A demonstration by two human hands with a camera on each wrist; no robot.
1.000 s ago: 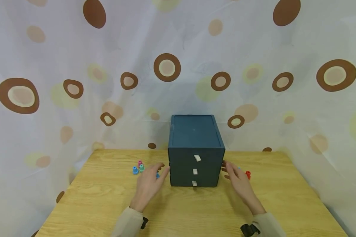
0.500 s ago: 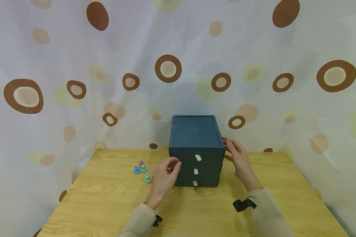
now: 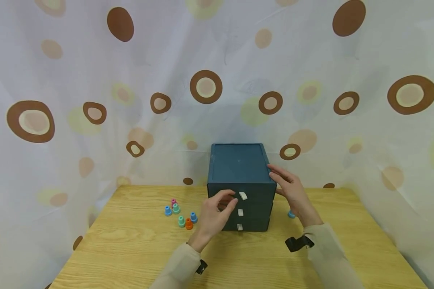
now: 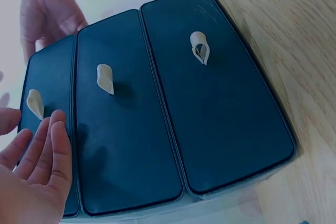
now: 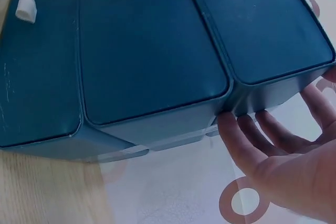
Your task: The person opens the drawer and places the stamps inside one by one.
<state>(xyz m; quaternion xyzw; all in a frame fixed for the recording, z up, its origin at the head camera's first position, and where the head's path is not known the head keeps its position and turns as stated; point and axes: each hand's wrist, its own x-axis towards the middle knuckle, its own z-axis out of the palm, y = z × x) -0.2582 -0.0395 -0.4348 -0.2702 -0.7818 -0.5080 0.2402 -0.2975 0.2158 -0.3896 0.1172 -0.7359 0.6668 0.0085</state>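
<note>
A dark blue three-drawer box (image 3: 238, 165) stands on the wooden table, all its drawers closed. Each front carries a small whitish pull tab. My left hand (image 3: 214, 214) is before the top drawer, thumb and fingers apart, close by the top tab (image 3: 243, 196). In the left wrist view its fingertips (image 4: 59, 116) lie just beside that tab (image 4: 35, 103), with nothing visibly held. My right hand (image 3: 297, 196) rests at the box's upper right side. In the right wrist view its extended fingers (image 5: 236, 140) touch the side of the upper drawers.
Several small cone-shaped pieces, including an orange one (image 3: 189, 224) and a pink one (image 3: 173, 202), stand left of the box. A blue piece (image 3: 291, 214) sits right of it, partly behind my right hand. A patterned curtain (image 3: 166, 52) hangs behind the table (image 3: 130, 249).
My left hand has moved right from beside the box to before its top drawer. My right hand has risen along the right side to the top edge. The drawers stay closed.
</note>
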